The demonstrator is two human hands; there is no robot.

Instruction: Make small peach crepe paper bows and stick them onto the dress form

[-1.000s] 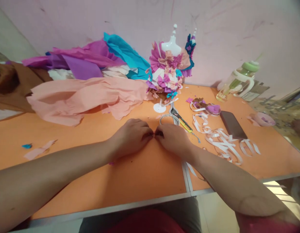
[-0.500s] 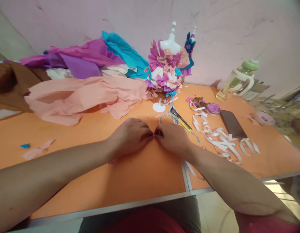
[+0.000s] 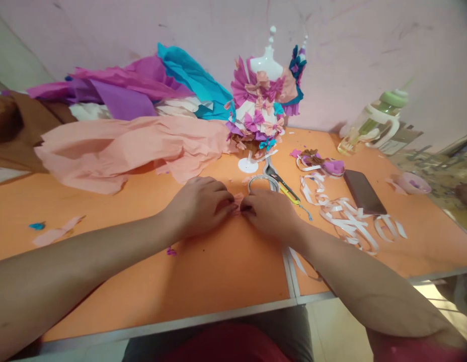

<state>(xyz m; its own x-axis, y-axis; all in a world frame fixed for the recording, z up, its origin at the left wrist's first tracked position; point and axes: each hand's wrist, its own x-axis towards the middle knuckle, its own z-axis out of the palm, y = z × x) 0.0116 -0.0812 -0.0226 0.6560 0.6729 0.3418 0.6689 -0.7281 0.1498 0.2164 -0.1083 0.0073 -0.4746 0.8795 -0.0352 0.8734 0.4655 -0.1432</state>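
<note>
Both hands meet low over the orange table, pinching a small piece of peach crepe paper (image 3: 238,199) that shows between the fingertips. My left hand (image 3: 203,206) holds its left side, fingers closed. My right hand (image 3: 269,211) grips its right side with thumb and forefinger; much of the piece is hidden by the fingers. Just beyond the right hand lies a roll of tape (image 3: 262,178). A yellow-and-black cutter (image 3: 288,191) lies to the right of the roll, near scissors (image 3: 269,168). Behind stands a small white mannequin (image 3: 267,65) dressed in crepe-paper bows and ruffles.
Peach crepe paper (image 3: 135,146) and purple and blue sheets (image 3: 196,80) spread across the back left. White ribbon strips (image 3: 346,221), a dark phone-like slab (image 3: 365,192) and a green-lidded bottle (image 3: 380,120) are on the right. A second mannequin (image 3: 297,75) stands behind.
My fingers have parted slightly, and more of the peach paper shows between them. The left hand has risen a little. The view has shifted slightly.
</note>
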